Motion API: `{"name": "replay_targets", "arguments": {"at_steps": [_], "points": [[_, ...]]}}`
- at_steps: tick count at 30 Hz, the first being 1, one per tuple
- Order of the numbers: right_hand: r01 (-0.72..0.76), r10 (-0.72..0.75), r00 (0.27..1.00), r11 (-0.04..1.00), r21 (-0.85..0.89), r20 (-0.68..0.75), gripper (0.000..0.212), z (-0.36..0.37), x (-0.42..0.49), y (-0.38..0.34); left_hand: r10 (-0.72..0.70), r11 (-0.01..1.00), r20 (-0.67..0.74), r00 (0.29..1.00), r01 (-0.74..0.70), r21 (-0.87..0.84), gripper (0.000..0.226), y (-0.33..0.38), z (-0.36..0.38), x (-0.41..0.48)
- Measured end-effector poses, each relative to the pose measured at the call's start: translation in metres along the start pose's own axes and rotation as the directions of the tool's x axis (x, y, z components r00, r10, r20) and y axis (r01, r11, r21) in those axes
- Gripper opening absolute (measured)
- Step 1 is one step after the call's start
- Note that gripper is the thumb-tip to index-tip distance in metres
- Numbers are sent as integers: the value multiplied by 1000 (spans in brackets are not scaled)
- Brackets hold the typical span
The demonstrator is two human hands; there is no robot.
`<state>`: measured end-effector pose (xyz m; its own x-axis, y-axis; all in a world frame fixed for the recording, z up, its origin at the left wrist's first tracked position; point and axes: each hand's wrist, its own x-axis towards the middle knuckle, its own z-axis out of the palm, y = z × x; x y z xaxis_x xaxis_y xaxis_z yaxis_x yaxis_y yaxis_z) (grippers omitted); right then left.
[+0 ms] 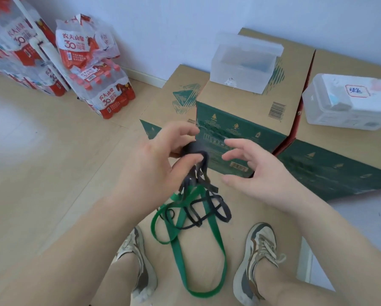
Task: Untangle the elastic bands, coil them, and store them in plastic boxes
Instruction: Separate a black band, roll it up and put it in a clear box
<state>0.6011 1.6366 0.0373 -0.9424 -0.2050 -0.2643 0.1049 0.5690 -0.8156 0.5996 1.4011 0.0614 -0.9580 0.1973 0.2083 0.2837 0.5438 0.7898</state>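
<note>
My left hand [160, 157] grips the top of a tangle of narrow dark navy elastic bands [203, 204], with a small dark coil between thumb and fingers. A wide green elastic band [216, 237] hangs tangled with them and loops down between my shoes. My right hand [249, 171] hovers just right of the tangle, fingers spread and lightly curved, holding nothing. An open clear plastic box [240, 69] with its lid tipped back stands on the middle cardboard box. A closed plastic box [348, 104] with a white label lies on the right carton.
Three cardboard cartons [247, 109] stand against the wall ahead. Shrink-wrapped packs of water bottles [101, 85] are stacked at the left on the wooden floor. My two shoes [258, 257] are at the bottom of the view.
</note>
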Motion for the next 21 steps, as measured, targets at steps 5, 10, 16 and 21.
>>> {"name": "replay_targets", "arguments": {"at_steps": [5, 10, 16, 21], "points": [[218, -218, 976, 970, 106, -7, 43, 24, -4, -28, 57, 997, 24, 998, -56, -47, 21, 6, -1, 1], [262, -261, 962, 965, 6, -81, 11, 15, 7, -35, 18, 987, 53, 998, -9, -160, 30, -2, -2, 5], [355, -321, 929, 914, 198, -183, 7, 18, 10, -46, -126, 921, 501, 856, 289, -262, 36, -35, -3, 11], [333, -236, 931, 861, 384, -279, 10, 14, 0, -52, -197, 960, 547, 814, 273, -60, 26, -50, 20, 4]]}}
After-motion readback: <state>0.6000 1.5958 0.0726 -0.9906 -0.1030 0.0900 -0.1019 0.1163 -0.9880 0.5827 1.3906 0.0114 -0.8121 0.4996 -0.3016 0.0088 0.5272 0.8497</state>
